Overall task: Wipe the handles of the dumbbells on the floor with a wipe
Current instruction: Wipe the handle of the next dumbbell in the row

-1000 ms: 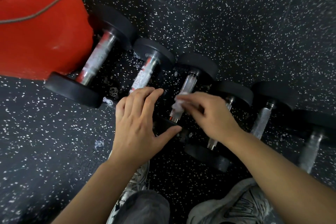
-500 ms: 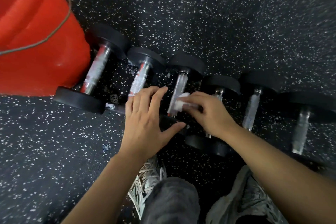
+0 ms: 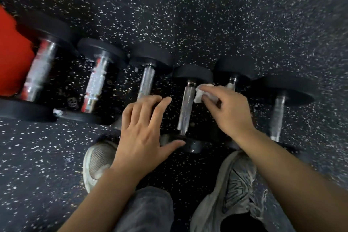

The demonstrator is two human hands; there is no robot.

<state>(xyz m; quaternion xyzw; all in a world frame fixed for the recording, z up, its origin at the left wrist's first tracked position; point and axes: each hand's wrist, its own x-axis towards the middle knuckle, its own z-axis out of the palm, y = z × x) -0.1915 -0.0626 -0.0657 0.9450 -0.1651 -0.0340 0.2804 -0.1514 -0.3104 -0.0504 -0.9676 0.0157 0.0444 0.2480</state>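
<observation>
Shoes: grey pair (image 3: 233, 190), toes toward the row
Left hand (image 3: 143, 128): fingers spread wide, holding nothing, over third dumbbell (image 3: 146, 81)
Right hand (image 3: 227, 111): fingers pinch the white wipe (image 3: 202, 93) just beside fourth handle (image 3: 186, 107)
Dumbbells: six side by side on speckled floor (image 3: 207, 15), long axes running near to far
Open room: bare floor beyond the far heads
Left edge: red object (image 3: 13, 58)

You're looking down at a black rubber floor (image 3: 226, 15) flecked with white. Six dumbbells (image 3: 185, 105) lie on it in a row running left to right, a red bucket (image 3: 11, 62) at the far left, your shoes (image 3: 98, 160) nearest.
</observation>
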